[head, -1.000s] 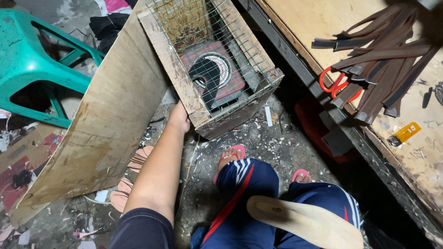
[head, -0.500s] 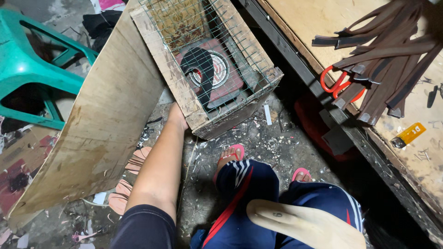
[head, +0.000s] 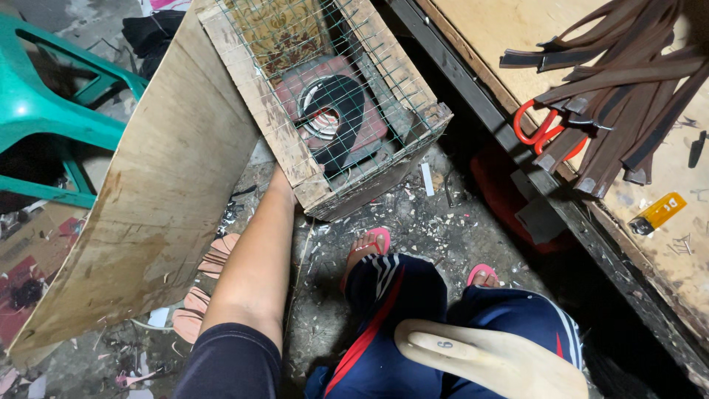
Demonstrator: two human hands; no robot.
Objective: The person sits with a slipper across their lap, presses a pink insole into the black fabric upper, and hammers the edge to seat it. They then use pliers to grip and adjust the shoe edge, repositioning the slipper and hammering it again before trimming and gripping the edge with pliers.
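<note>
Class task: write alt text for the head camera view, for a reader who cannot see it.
Seen from above, a person's left hand reaches under the corner of a wooden crate fronted with wire mesh, beside a leaning plywood sheet. Red-handled scissors and dark strips lie on a workbench.

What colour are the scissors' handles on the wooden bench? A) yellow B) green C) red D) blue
C: the scissors lying on the wooden bench, partly under the dark strips, have bright red loop handles.
</note>
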